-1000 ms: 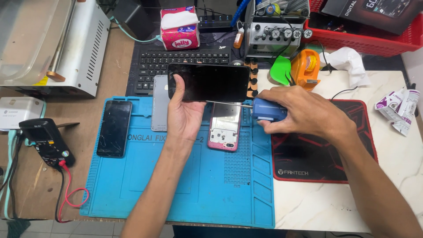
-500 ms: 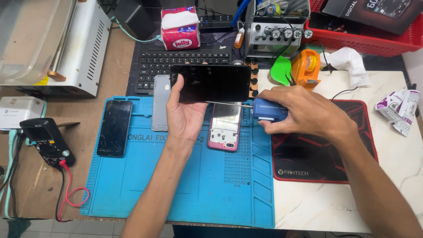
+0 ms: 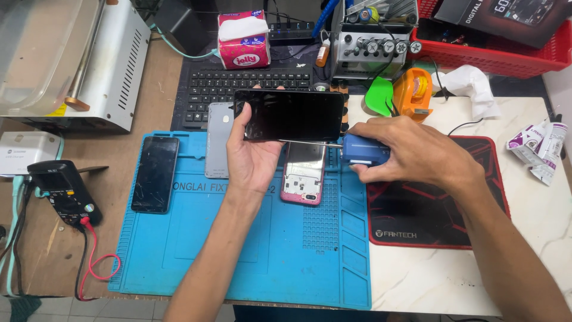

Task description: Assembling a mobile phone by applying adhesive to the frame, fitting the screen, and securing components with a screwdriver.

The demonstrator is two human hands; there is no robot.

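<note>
My left hand [image 3: 253, 156] holds a black phone screen panel [image 3: 290, 115] sideways above the blue work mat [image 3: 238, 262]. My right hand [image 3: 411, 152] grips a blue-handled tool [image 3: 364, 149]; its thin metal blade lies along the panel's lower edge. Under the panel a pink phone frame [image 3: 304, 175] rests on the mat. A grey back cover [image 3: 218, 140] lies just left of my left hand.
A black phone with a cracked screen [image 3: 155, 174] lies on the mat's left. A multimeter with a red lead [image 3: 62, 191] sits further left. Behind are a keyboard [image 3: 244, 83], a tissue pack [image 3: 243, 39], an orange tape dispenser [image 3: 414, 92] and a red basket [image 3: 494, 53]. A black-and-red mouse pad [image 3: 429, 209] is under my right arm.
The panel has shifted slightly right and down in my left hand, and the blade of the blue tool has come in along its lower edge.
</note>
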